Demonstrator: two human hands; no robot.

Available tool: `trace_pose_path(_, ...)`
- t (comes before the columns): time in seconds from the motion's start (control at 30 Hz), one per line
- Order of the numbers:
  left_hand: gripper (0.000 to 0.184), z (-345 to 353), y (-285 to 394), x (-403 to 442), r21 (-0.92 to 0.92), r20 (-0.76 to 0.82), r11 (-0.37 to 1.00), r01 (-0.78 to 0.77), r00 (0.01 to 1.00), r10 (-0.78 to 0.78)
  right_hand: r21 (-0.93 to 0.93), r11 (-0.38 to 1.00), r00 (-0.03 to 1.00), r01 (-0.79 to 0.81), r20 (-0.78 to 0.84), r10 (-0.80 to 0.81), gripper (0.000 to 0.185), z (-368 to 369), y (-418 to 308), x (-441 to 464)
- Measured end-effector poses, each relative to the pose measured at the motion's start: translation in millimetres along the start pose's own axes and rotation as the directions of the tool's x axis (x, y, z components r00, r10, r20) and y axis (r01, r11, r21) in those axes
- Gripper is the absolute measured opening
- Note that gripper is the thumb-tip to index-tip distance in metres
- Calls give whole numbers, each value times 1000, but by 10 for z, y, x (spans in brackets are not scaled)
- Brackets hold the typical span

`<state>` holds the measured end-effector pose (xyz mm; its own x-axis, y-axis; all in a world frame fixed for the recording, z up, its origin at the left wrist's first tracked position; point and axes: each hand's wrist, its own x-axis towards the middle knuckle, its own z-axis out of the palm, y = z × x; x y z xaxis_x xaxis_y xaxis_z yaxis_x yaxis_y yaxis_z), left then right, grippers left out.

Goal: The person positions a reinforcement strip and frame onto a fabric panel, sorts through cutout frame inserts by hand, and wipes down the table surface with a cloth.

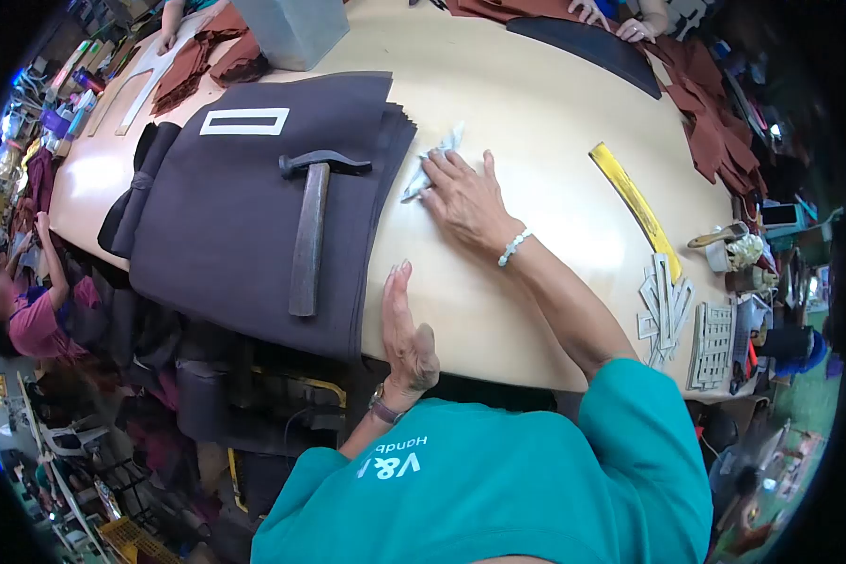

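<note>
My right hand (470, 199) rests on the table with its fingers over a small crumpled white cloth (451, 138); the cloth sticks out past the fingertips and partly hides under them. My left hand (409, 338) is held at the table's near edge, beside the stack, with its fingers extended and nothing in it. Left of both hands lies a thick stack of dark fabric sheets (226, 216). On top of it are a hammer (311, 235) with a worn handle and a white rectangular frame template (218, 123).
A yellow strip (630, 193) lies on the pale table (536, 320) to the right, near several slotted templates (665, 305) and a brush (719, 235). A translucent bin (296, 33) stands at the back. Rust-brown pieces (719, 132) and co-workers' hands (637, 28) are across the table.
</note>
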<state>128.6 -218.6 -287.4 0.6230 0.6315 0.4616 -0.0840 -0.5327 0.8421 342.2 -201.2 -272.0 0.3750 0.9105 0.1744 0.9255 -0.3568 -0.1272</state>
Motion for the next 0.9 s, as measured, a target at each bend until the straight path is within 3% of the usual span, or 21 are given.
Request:
trace_pose_path(0.2,71,-3,34,0,21,56,1000,-7,998,6,17,999,993,-31,116,28,43,-37,19,438)
trace_pose_path(0.33,70,-35,21,-33,5,33,1000,14,999,-15,43,998,999,40,-35,-39,45,59,-25,96)
trace_pose_path(0.43,70,-9,-1,-29,-13,37,1000,6,999,-6,33,998,999,46,-28,-46,46,28,-31,8)
trace_pose_path(0.6,71,-28,53,-14,28,66,1000,-3,998,1,-89,995,984,-41,172,56,47,-57,-64,445)
trace_pose_path(0.73,71,-3,23,-4,48,16,999,-16,1000,15,-56,998,995,3,-95,-8,50,132,-144,6)
trace_pose_path(0.83,70,32,1,3,44,25,997,-58,998,57,0,1000,996,-8,-87,8,49,149,-145,32)
trace_pose_path(0.9,70,18,18,-53,46,48,998,-48,998,46,-120,991,990,-51,-134,35,47,237,-218,200)
